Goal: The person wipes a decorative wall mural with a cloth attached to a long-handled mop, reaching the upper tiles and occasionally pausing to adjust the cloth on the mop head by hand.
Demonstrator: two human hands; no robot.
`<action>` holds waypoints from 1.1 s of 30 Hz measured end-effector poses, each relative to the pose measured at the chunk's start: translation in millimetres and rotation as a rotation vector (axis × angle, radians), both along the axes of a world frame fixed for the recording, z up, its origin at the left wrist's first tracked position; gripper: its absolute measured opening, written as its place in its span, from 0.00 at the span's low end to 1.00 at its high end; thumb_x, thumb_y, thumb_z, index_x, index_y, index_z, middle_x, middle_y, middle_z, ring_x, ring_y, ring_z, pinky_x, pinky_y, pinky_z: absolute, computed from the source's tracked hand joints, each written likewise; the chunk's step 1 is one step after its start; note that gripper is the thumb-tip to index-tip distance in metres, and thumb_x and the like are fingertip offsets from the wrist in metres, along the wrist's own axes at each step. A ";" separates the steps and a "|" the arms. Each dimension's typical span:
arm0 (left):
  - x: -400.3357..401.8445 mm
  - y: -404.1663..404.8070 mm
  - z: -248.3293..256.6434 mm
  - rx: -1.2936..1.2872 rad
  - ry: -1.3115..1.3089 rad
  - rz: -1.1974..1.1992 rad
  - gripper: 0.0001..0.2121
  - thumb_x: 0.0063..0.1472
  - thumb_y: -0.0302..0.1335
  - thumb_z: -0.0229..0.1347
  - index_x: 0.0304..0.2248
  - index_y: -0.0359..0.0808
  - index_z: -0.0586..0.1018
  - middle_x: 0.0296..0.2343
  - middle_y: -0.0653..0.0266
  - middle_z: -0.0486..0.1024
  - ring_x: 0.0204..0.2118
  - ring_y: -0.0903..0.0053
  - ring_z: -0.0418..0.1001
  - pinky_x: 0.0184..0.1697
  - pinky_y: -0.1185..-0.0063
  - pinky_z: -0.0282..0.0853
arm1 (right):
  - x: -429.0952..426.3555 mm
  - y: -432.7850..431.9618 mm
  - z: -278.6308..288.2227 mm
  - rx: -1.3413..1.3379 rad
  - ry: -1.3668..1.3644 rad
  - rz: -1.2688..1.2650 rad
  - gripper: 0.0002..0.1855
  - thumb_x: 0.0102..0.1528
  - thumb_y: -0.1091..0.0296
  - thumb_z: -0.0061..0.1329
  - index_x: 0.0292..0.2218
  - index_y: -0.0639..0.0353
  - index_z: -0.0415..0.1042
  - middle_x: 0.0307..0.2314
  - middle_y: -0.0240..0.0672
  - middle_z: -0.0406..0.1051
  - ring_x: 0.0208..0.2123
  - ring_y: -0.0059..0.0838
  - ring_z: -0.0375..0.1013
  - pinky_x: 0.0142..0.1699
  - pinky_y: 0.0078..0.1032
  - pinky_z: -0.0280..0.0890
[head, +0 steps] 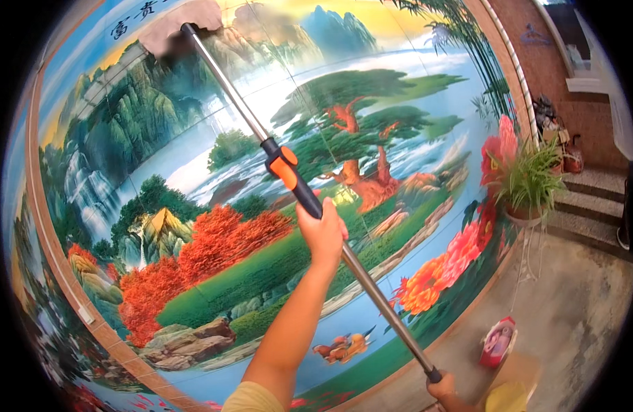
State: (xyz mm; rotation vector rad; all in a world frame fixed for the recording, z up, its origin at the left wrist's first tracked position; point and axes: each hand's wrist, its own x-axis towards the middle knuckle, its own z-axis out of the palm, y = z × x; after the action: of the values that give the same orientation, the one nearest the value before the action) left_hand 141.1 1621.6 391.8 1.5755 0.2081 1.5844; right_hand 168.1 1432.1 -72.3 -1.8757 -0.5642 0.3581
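Note:
A telescopic mop pole (386, 305) of bare metal slants across the view from lower right to upper left. My left hand (321, 229) is wrapped around it just below the black-and-orange adjusting grip (291, 175). Lower down, my right hand (442, 387) grips the black end of the pole. At the far end, a pinkish mop head (185, 23) lies against the top of a tiled wall mural (265, 288); blur hides part of its edge. The mural shows mountains, waterfalls, a pine and flowers.
On the right, a potted spider plant (527, 180) stands on a thin white metal stand (525, 252). Behind it rise stone steps (589, 206). A red-and-white container (498, 342) holding items rests on the concrete floor (579, 309). A brown trim strip (54, 268) borders the mural's left.

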 end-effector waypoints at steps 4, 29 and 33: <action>16.3 10.8 3.9 0.020 0.047 -0.071 0.11 0.57 0.25 0.46 0.39 0.34 0.60 0.13 0.70 0.59 0.07 0.85 0.56 0.07 0.85 0.51 | -19.8 19.4 -1.6 0.124 0.081 0.005 0.10 0.38 0.67 0.51 0.23 0.64 0.72 0.15 0.42 0.68 0.20 0.33 0.72 0.27 0.28 0.64; 6.9 11.2 -48.2 -0.063 0.199 -0.471 0.17 0.55 0.23 0.50 0.43 0.37 0.59 0.14 0.70 0.60 0.08 0.86 0.56 0.09 0.85 0.53 | -112.4 -11.6 31.5 -0.190 0.368 0.191 0.26 0.40 0.51 0.54 0.26 0.72 0.70 0.18 0.47 0.69 0.23 0.37 0.72 0.27 0.34 0.64; -33.7 5.0 -51.2 -0.089 0.153 -0.409 0.17 0.56 0.23 0.49 0.44 0.38 0.58 0.15 0.70 0.60 0.08 0.86 0.56 0.09 0.85 0.53 | -103.8 -39.3 80.6 -0.390 0.311 0.343 0.25 0.40 0.50 0.53 0.29 0.69 0.72 0.21 0.51 0.70 0.26 0.43 0.73 0.28 0.35 0.65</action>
State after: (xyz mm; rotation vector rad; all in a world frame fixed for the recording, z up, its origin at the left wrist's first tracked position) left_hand 107.4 1626.6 340.6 1.5539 0.0334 1.1261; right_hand 64.2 1392.7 8.3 -2.0330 -0.6342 1.0283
